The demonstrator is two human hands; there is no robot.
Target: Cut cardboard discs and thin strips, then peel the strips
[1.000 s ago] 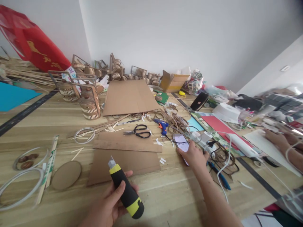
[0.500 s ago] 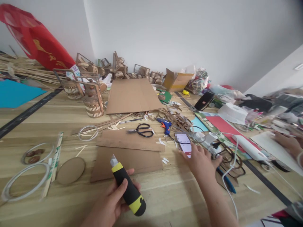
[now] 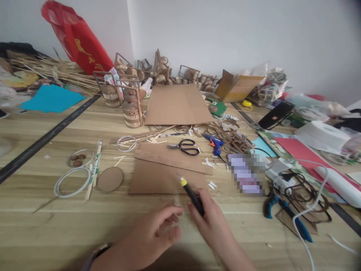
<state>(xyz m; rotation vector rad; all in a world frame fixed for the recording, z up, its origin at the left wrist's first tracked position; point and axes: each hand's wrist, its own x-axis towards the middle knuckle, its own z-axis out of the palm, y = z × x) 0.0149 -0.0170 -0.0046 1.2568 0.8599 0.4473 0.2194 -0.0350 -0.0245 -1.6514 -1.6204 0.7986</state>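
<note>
A black and yellow utility knife point(image 3: 192, 195) is in my right hand point(image 3: 211, 218), its tip pointing up and left over a brown cardboard piece point(image 3: 158, 178). My left hand point(image 3: 152, 233) is beside it, fingers apart and curved, holding nothing. Black-handled scissors point(image 3: 187, 146) lie on the upper cardboard strip point(image 3: 169, 158). Left of the cardboard are a round cardboard disc point(image 3: 110, 179) and a white ring coil point(image 3: 60, 184). A blue glue gun point(image 3: 216, 143) and a pixelated phone point(image 3: 245, 175) lie to the right.
Small wooden buckets point(image 3: 132, 114) stand at the back left, near a red bag point(image 3: 81, 41). A large cardboard sheet point(image 3: 179, 105) lies at the back. Blue-handled pliers point(image 3: 299, 222), a white cable point(image 3: 318, 199) and dark cords are at the right.
The knife has passed from my left hand to my right. My right hand has left the phone and moved left. The view has shifted, so the things on the table appear further right.
</note>
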